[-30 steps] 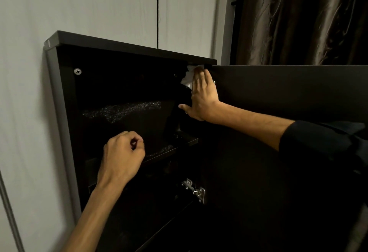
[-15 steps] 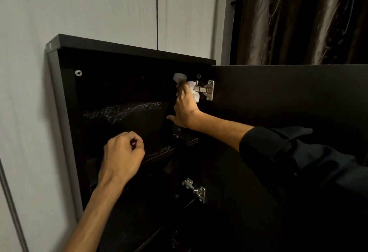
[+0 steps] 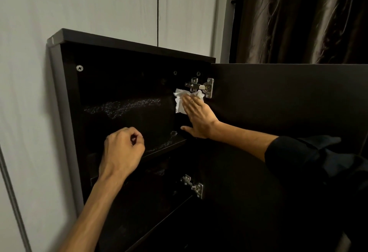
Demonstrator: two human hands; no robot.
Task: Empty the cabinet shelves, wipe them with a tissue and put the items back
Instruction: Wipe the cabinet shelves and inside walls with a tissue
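Two hands at a dark wall cabinet, tissue flat against its right inner side

Two bare hands work inside the black cabinet [image 3: 67,96], which hangs on a pale wall with its door [image 3: 288,96] swung wide to the right. The right hand [image 3: 198,117] has straight, spread fingers pressing a white tissue [image 3: 180,102] flat against the right inner wall of the upper compartment; the thumb points left and down, close above the shelf [image 3: 165,148]. The crumpled tissue runs roughly up and down, its top corner just under the upper hinge [image 3: 201,87], which crowds the space above the fingertips. To the left the compartment is open and dark, with pale dusty streaks on the back panel and along the shelf's front edge. The left hand [image 3: 123,150] hangs in front of the shelf edge, fingers curled into a loose fist, holding nothing visible. A lower hinge [image 3: 193,187] sits below on the same side. Brown curtains [image 3: 302,16] hang beyond the door's top edge.
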